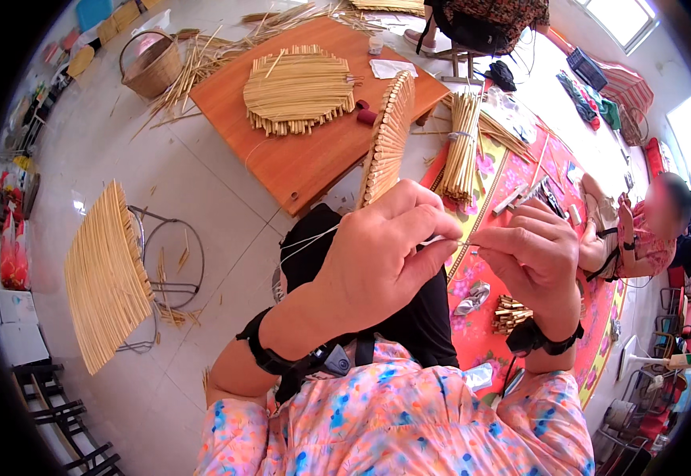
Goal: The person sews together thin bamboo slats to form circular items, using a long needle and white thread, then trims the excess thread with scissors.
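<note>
My left hand (393, 250) is closed in a pinch on a white thread (311, 238), whose loose loop trails to the left over my dark-trousered lap. Facing it, my right hand (532, 242) pinches a thin, needle-like piece (469, 243); its tip meets the thread between my fingertips. Just beyond my left hand, a curved panel of straw-coloured stalks (389, 139) stands on edge, its lower end hidden behind that hand. A round mat of stalks (298, 89) lies on the wooden table (238, 127), a loose stalk on top. Near the panel is a dark red thread spool (366, 117).
At left, another stalk panel (107, 278) leans on a wire stand (172, 258). A tied stalk bundle (461, 147) and short cut stalks (510, 314) lie on the red floral cloth (472, 317). A wicker basket (153, 67) stands far left. Another person (651, 230) sits at right.
</note>
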{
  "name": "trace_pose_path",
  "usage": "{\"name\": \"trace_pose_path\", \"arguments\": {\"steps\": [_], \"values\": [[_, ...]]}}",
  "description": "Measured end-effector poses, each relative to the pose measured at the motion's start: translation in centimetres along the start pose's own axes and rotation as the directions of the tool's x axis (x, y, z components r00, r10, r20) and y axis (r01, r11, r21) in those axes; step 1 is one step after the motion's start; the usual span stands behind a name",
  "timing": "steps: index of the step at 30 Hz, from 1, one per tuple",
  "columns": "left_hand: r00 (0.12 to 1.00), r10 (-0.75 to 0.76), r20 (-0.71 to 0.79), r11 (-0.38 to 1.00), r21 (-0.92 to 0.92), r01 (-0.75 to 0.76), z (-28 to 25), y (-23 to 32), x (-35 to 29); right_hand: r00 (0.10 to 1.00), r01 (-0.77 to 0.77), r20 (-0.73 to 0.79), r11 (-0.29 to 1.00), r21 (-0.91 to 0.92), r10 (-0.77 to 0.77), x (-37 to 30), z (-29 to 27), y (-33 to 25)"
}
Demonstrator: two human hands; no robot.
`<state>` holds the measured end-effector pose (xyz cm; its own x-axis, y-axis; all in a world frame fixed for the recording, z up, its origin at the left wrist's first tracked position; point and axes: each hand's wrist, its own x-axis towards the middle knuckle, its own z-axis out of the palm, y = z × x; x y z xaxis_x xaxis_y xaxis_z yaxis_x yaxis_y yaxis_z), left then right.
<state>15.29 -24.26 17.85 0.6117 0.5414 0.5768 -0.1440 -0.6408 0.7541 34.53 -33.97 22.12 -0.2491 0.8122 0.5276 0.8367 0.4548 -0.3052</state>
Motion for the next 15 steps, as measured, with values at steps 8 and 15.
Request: {"name": "trace_pose_path", "arguments": {"steps": [8, 15], "values": [[0.965, -0.246, 0.087, 0.92, -0.293, 0.261, -2.3, -0.3, -0.9, 0.975, 0.088, 0.2, 0.994, 0.059, -0.098, 1.0, 1.1, 0.5], [0.915, -0.393, 0.093, 0.915, -0.066, 0.399, -6.3, 1.2, -1.3, 0.956, 0.092, 0.291, 0.986, -0.139, -0.048, 1.8, 1.4, 0.6]]}}
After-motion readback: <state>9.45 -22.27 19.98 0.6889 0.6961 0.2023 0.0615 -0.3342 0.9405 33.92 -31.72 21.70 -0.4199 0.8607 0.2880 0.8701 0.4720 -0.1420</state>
